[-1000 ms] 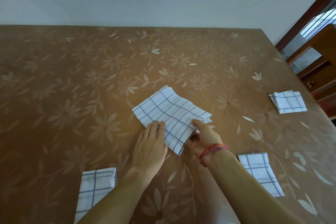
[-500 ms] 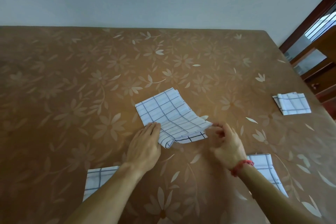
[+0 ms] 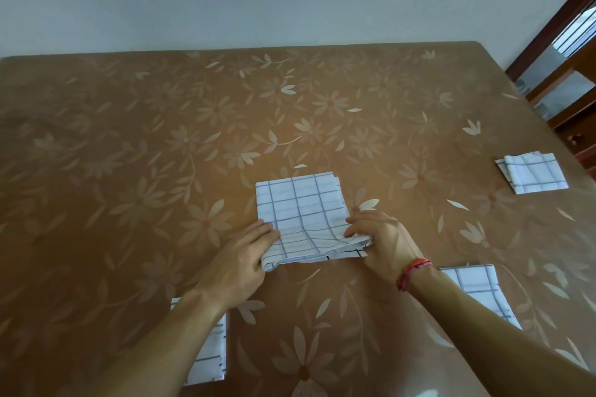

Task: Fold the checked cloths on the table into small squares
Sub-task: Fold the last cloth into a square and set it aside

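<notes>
A white cloth with blue checks lies folded in the middle of the brown flowered table. Its near part is doubled over into a loose, raised flap. My left hand rests flat at the cloth's near left corner, fingertips on its edge. My right hand, with a red thread on the wrist, pinches the near right corner of the flap. Three more checked cloths lie folded: one at the far right, one by my right forearm, one partly hidden under my left forearm.
A pale wall runs behind the table's far edge. Dark wooden furniture with glass panes stands past the table's right corner. The table's right edge runs close to the far right cloth.
The cloth has turned square to me and its near part now lies doubled over. My right hand moved from under the cloth's corner to pinching its near right corner. My left hand stays at the left edge.
</notes>
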A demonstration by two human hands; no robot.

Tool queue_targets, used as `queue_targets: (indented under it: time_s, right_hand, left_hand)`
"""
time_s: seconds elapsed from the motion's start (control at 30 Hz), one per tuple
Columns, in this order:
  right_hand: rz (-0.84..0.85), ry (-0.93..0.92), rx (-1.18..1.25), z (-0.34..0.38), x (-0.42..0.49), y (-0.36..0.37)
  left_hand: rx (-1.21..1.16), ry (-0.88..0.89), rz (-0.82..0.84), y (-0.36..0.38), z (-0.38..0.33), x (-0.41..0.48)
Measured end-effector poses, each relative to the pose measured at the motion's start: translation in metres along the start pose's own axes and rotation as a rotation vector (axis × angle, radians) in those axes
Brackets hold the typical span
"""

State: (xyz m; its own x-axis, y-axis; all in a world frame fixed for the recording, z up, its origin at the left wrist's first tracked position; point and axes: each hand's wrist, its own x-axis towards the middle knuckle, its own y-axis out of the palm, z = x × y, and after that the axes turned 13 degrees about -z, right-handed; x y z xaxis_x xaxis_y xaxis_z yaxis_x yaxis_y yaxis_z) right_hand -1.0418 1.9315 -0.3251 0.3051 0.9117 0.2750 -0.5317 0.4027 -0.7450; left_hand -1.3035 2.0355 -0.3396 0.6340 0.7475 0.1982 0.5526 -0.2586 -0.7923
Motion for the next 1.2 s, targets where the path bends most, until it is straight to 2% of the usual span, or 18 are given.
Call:
queue_targets:
  time_s: [0.1, 0.2, 0.43, 0.57, 0.63, 0.73, 0.8, 1.07, 1.2]
  right_hand:
    - [0.004, -0.054, 0.034, 0.006, -0.004, 0.001]
    - [0.07, -0.025, -0.057, 0.003, -0.008, 0.005]
    - [0.196, -0.054, -0.051, 0.009, -0.019, 0.015]
    - [0.134, -0.038, -0.043, 0.012, -0.021, 0.017]
    - [0.083, -0.086, -0.048, 0.011, -0.023, 0.019]
    - [0.091, -0.076, -0.061, 0.009, -0.023, 0.017]
    - [0.096, -0.069, -0.074, 0.006, -0.025, 0.015]
    - [0.084, -0.071, -0.062, 0.001, -0.028, 0.016]
    - [0.086, -0.051, -0.091, 0.002, -0.028, 0.015]
  left_hand:
    - [0.002, -0.053, -0.038, -0.004, 0.006, -0.005]
    - [-0.039, -0.117, -0.054, -0.002, 0.011, -0.01]
    - [-0.046, -0.064, -0.073, -0.008, 0.011, -0.015]
    - [0.022, -0.044, -0.038, -0.012, 0.014, -0.015]
    - [0.072, 0.031, -0.028, -0.013, 0.015, -0.014]
    - [0.149, 0.177, 0.002, -0.017, 0.017, -0.014]
    - [0.176, 0.214, 0.011, -0.02, 0.019, -0.015]
    - [0.209, 0.247, 0.003, -0.027, 0.018, -0.016]
    - [0.134, 0.135, -0.054, -0.028, 0.012, -0.014]
